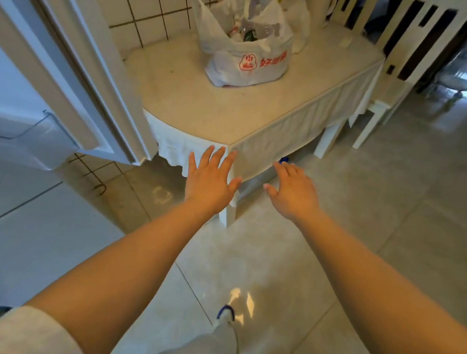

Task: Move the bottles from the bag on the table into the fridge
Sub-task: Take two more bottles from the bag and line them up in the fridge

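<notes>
A white plastic bag (245, 57) with red print stands on the far part of the table (204, 104). Its mouth is open and bottle tops (248, 35) show inside, one dark green. My left hand (210, 179) is stretched out flat with spread fingers in front of the table's near corner, holding nothing. My right hand (291, 190) hangs just right of it, fingers relaxed, also holding nothing. The fridge (19, 218) is at the left with its door (77, 79) swung open toward the table.
White chairs (393, 49) stand at the right end of the table. A tiled wall (146, 12) is behind it. Another white bag (298, 19) sits behind the printed one. The table wears a white skirted cloth. Pale floor tiles lie below.
</notes>
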